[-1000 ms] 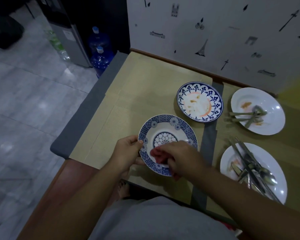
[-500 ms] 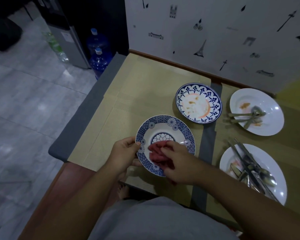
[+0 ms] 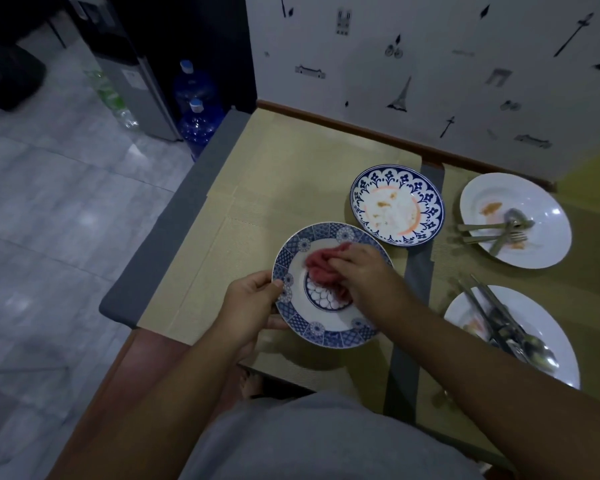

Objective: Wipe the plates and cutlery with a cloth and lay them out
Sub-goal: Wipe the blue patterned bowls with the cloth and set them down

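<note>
From my feed, at far left 2 blue water bottles (image 3: 196,123) stand on the tiled floor beside the corner of the surface (image 3: 291,188), which is covered in tan woven mats

Next along, the left hand (image 3: 250,306) grips the left rim of a blue-patterned plate (image 3: 329,336), with the thumb on top of the rim and the fingers curled underneath. This plate sits at the near edge of the surface; I cannot tell whether it rests on the mat or is lifted just off it

Inside the plate lies a bunched pink cloth (image 3: 321,268), covering the upper part of the centre. The right hand (image 3: 364,271) has its fingers closed around the cloth and presses it down onto the plate

Further back and to the right, a second blue-rimmed plate (image 3: 361,188) lies flat on the mat, with orange smears across its white centre

At far right are 2 white plates. The far white plate (image 3: 541,244) carries an orange smear and a few pieces of cutlery (image 3: 492,230) whose handles stick out over its left rim. The near white plate (image 3: 551,327) holds a larger pile of cutlery (image 3: 499,320) laid across it
</note>
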A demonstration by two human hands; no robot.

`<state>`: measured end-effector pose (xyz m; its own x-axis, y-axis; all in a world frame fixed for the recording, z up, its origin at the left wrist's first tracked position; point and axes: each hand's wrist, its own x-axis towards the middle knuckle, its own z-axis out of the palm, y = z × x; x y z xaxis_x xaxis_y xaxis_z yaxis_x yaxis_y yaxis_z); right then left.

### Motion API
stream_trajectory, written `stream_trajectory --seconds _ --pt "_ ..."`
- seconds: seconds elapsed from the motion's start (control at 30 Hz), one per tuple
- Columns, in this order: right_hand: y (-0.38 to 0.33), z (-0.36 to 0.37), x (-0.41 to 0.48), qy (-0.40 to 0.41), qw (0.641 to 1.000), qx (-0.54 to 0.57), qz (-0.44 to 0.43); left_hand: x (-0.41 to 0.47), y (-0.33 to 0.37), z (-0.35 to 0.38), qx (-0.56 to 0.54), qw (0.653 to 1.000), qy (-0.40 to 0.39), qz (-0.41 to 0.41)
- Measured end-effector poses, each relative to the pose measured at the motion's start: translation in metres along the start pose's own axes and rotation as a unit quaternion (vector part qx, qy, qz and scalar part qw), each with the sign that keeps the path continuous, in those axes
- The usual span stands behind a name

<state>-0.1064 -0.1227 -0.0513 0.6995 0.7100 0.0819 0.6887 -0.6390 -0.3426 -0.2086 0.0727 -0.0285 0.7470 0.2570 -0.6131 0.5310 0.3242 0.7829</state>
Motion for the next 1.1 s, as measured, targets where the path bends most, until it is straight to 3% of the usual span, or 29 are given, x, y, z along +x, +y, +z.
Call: stream_trajectory --seconds 0.07,0.13,0.2,0.33,0.5,0.7,0.9,1.0,1.1 --pt "0.005 -0.001 -0.013 0.015 1.0 0.008 0.004 0.002 0.001 0.0 -0.012 1.0 0.012 0.001" --pt "-0.014 0.0 -0.031 -0.055 0.996 0.061 -0.041 0.003 0.001 0.001 -0.008 1.0 0.013 -0.003" --pt "-0.033 0.006 -0.035 -0.069 0.992 0.034 -0.095 0.003 -0.001 0.004 0.007 1.0 0.0 -0.008" --pt "-0.024 0.015 0.003 -0.048 0.992 0.104 -0.042 0.0 -0.005 0.003 0.028 0.999 -0.016 -0.005" --pt "0.007 0.004 -0.007 -0.04 0.998 0.028 0.029 0.002 0.002 -0.004 -0.006 1.0 0.002 0.005" --pt "-0.039 0.019 -0.024 -0.096 0.991 0.074 -0.053 0.004 -0.005 -0.001 0.021 1.0 -0.01 -0.016" --pt "-0.031 0.005 0.017 -0.028 0.997 0.068 0.007 0.006 0.001 -0.012 0.007 1.0 -0.003 -0.01" --pt "-0.041 0.002 0.028 -0.003 0.997 0.077 -0.025 0.017 0.012 -0.037 0.0 0.999 0.035 -0.014" --pt "-0.051 0.011 0.047 -0.028 0.994 0.102 -0.029 0.032 0.021 -0.073 -0.001 0.997 0.074 -0.019"
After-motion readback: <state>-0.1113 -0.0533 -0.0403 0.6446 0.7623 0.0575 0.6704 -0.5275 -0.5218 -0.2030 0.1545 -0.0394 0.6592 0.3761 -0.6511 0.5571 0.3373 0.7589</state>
